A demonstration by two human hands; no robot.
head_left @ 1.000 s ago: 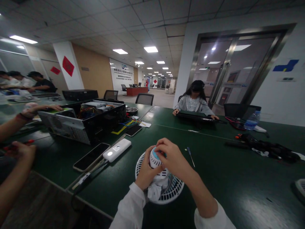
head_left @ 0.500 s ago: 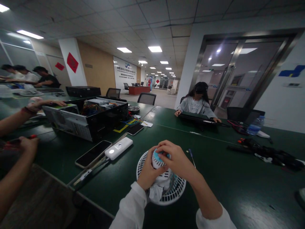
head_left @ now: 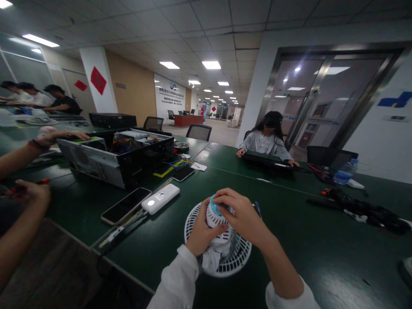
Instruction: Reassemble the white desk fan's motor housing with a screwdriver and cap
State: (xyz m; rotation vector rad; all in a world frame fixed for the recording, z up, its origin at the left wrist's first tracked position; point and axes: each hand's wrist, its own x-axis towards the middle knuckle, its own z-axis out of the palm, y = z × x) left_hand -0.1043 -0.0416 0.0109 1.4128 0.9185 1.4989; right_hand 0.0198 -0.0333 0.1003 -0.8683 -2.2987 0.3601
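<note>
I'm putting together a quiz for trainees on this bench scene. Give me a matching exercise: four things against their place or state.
Things:
1 motor housing
2 power bank
3 phone
4 water bottle

Place or state:
A lies flat, dark screen up
B stands upright, far right
C gripped by left hand and right hand
D white, with a light spot at one end

Pairs: 1-C, 2-D, 3-A, 4-B

The fan grille (head_left: 192, 221) lies flat on the table (head_left: 305, 244), with the motor housing (head_left: 215, 219) on its middle, between the left hand (head_left: 202, 235) and right hand (head_left: 243, 214). Left of it lie a power bank (head_left: 160, 198) and phone (head_left: 126, 206), with a computer case (head_left: 119, 156) behind them. A screwdriver (head_left: 256, 205) lies just behind the right hand.
</note>
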